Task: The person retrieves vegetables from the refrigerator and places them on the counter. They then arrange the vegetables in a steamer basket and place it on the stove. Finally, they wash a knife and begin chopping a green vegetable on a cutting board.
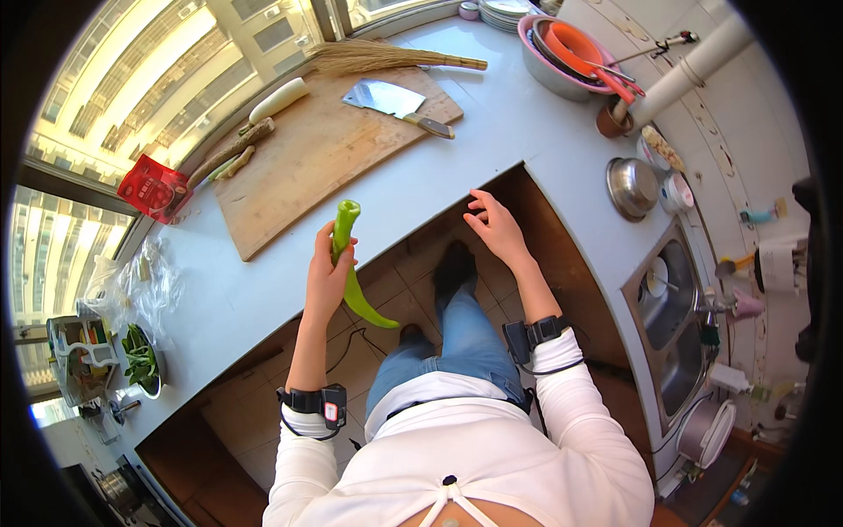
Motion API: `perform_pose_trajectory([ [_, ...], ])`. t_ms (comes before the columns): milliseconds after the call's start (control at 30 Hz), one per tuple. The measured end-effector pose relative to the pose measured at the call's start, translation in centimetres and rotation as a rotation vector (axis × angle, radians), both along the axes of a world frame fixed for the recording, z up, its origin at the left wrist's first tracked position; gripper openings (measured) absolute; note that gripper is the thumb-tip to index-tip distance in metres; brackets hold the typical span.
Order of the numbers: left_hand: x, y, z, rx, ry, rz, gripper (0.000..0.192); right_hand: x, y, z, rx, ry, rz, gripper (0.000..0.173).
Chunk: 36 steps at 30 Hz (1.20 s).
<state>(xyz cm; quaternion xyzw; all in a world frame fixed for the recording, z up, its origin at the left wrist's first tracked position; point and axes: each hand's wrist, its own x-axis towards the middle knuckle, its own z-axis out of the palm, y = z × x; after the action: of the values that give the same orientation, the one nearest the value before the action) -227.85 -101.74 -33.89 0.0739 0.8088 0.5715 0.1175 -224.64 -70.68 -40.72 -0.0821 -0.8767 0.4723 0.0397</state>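
A long green pepper (355, 293) is held in my left hand (327, 267), its stem end up and its curved tip hanging past the counter's front edge. My right hand (497, 227) hovers near that edge with nothing in it, fingers slightly curled and apart. Beyond both hands lies a wooden cutting board (309, 171). A cleaver (388, 99) rests on its right part, the handle (429, 125) reaching over the board's edge. Along the board's window side are a peeled white radish (279, 100), a long brown root (230, 150) and a piece of ginger (236, 165).
A straw whisk broom (388, 58) lies behind the board. To the left are a red packet (155, 191), plastic bags (148, 277) and a bowl of leafy greens (139, 359). Stacked basins (556, 72), a steel bowl (631, 189) and a double sink (668, 316) occupy the right.
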Motion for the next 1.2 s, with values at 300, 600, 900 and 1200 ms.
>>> perform_pose_trajectory([
  [300, -10.5, 1.8, 0.0, -1.075, 0.361, -0.123, 0.052, -21.3, 1.0, -2.8, 0.539, 0.067, 0.149, 0.052],
  [600, -15.9, 1.3, -3.3, -1.233, 0.417, -0.142, 0.065, -27.6, 0.5, -6.5, 0.769, 0.062, 0.333, 0.060],
  [900, -21.9, 2.1, -8.5, -1.049, 0.545, -0.150, 0.061, -26.8, 0.0, -1.8, 0.508, -0.078, 0.254, 0.049],
  [1200, -23.4, 3.3, -11.5, -0.872, 0.488, -0.119, 0.058, -24.1, -2.7, 3.5, -0.072, -0.395, 0.239, 0.032],
])
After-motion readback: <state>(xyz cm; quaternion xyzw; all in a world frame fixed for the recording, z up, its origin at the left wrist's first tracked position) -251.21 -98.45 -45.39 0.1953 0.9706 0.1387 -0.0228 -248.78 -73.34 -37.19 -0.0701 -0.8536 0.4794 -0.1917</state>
